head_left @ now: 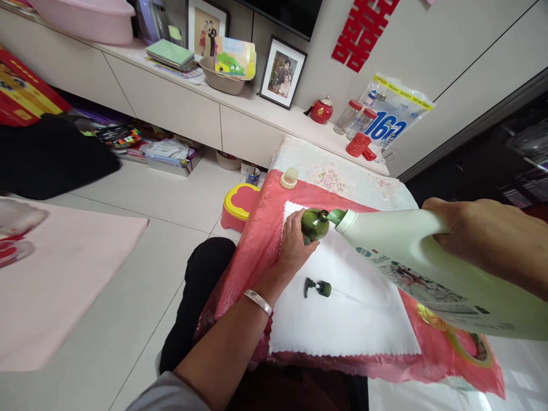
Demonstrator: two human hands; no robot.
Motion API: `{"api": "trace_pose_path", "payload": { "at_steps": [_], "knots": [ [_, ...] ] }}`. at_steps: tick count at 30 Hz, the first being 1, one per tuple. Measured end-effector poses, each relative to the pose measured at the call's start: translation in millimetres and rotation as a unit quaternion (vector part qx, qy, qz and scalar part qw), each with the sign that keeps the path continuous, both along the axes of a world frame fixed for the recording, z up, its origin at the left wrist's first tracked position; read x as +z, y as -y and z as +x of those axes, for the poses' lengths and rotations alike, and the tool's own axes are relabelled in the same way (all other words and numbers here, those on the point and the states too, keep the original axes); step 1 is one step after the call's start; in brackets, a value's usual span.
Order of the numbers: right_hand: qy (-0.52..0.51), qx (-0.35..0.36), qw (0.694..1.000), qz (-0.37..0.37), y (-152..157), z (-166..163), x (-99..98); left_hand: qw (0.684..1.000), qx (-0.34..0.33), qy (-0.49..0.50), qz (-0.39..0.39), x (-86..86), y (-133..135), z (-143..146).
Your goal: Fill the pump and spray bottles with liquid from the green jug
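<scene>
My left hand [294, 242] is wrapped round a small dark green bottle [315, 225] over the white cloth. My right hand [458, 225] grips the handle of a large pale green jug [394, 240], which is tilted so that its mouth meets the bottle's neck. The jug's spout is right at the bottle's opening; whether liquid is flowing I cannot tell. On the white cloth [342, 331] lies a dark green pump head [317, 287] with its clear tube. A pale cap [289, 178] stands on the pink cover near the table's left edge.
A pink plastic cover [248, 268] lies on the table, with a tape roll [475, 348] at its right end. A yellow and pink stool [240, 202] stands beyond the left edge. The cabinet [171, 105] behind holds photo frames, glass jars and a red pot [322, 109].
</scene>
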State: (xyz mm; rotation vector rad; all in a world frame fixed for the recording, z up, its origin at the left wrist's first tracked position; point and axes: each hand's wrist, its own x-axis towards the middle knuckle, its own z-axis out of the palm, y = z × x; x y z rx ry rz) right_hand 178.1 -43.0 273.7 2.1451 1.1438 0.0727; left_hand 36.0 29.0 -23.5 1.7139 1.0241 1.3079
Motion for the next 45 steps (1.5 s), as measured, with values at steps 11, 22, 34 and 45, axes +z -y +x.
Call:
{"api": "trace_pose_path", "payload": {
  "at_steps": [11, 22, 34, 45],
  "knots": [
    [0.018, -0.006, 1.000, -0.020, -1, -6, -0.4, 1.000, 0.002, 0.003, 0.002, -1.8, 0, 0],
    [0.004, 0.010, 1.000, -0.010, -1, 2, -1.1, 1.000, 0.001, 0.005, 0.000, -1.6, 0, 0],
    [0.008, 0.011, 1.000, -0.010, -1, -2, -0.6, 1.000, 0.006, 0.017, -0.002, -3.1, -1, 2],
    [-0.002, 0.004, 1.000, 0.007, -1, -8, 1.3, 1.000, 0.010, 0.000, -0.002, -0.6, 0, 1]
  ]
}}
